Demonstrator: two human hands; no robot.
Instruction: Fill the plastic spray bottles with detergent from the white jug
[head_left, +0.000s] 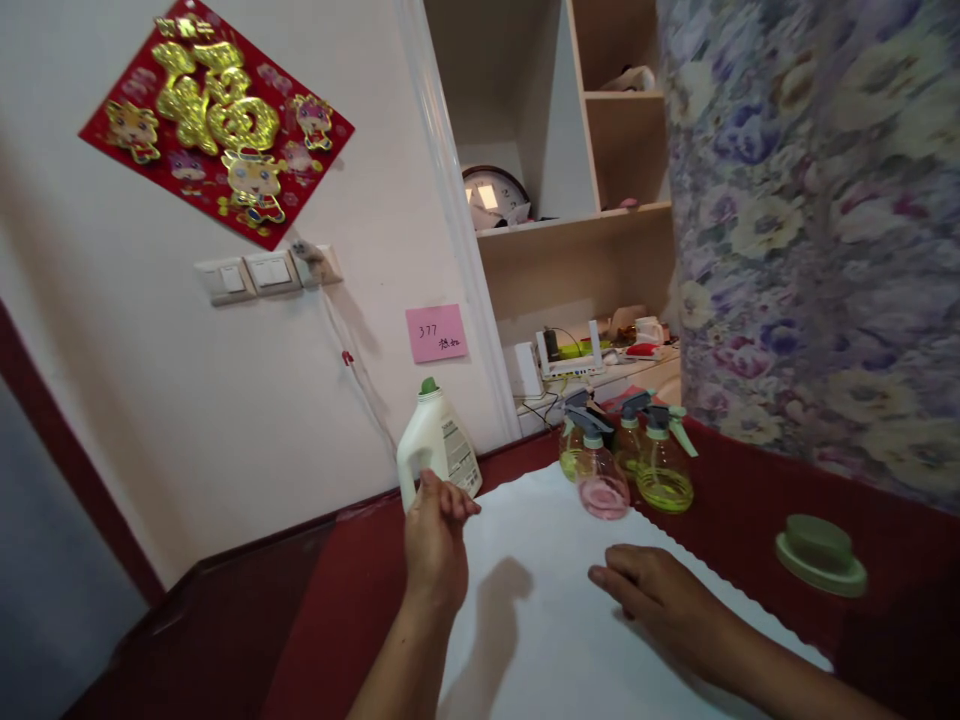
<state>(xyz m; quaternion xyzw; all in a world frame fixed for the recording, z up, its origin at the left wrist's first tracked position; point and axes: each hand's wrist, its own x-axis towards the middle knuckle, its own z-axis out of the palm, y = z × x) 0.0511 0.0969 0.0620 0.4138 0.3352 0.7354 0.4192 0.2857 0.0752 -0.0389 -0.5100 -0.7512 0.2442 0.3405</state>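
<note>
My left hand is raised over the table with its fingers curled around the base of a white detergent bottle with a green cap. My right hand lies flat, palm down, on a white cloth and holds nothing. Just beyond it stand three small spray bottles: a pink one and two yellow-green ones, all with grey-green trigger heads.
The table has a dark red top. A green round lid-like object lies at the right. A floral curtain hangs at the right. Behind are shelves with a clock, a router, wall switches and a pink note.
</note>
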